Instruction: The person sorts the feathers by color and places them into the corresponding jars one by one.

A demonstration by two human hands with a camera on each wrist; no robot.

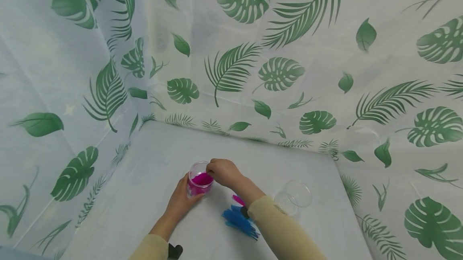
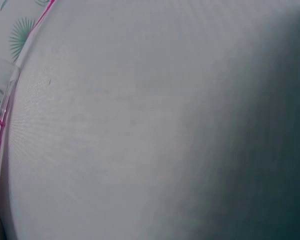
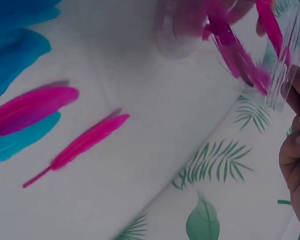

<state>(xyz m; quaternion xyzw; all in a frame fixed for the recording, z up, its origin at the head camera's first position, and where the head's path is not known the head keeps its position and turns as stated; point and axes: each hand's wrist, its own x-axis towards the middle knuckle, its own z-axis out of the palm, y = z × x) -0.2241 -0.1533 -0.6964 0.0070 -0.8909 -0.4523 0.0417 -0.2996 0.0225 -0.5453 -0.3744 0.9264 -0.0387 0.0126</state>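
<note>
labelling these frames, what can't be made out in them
Head view: whether the right grip holds anything, hidden by itself.
Left wrist view: most of the jar and left grip, beyond the left edge.
Right wrist view: count of pink feathers in the jar, blurred and overlapping.
Right wrist view: rest of the blue feathers, cut off by top and left edges.

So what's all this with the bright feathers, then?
A person's left hand holds a clear jar with pink feathers inside. Their right hand is at the jar's rim, fingers curled; whether it pinches a feather can't be made out. Blue feathers lie in a bunch on the white surface, with loose pink ones beside them. Something clear and round sits off to the right.
</note>
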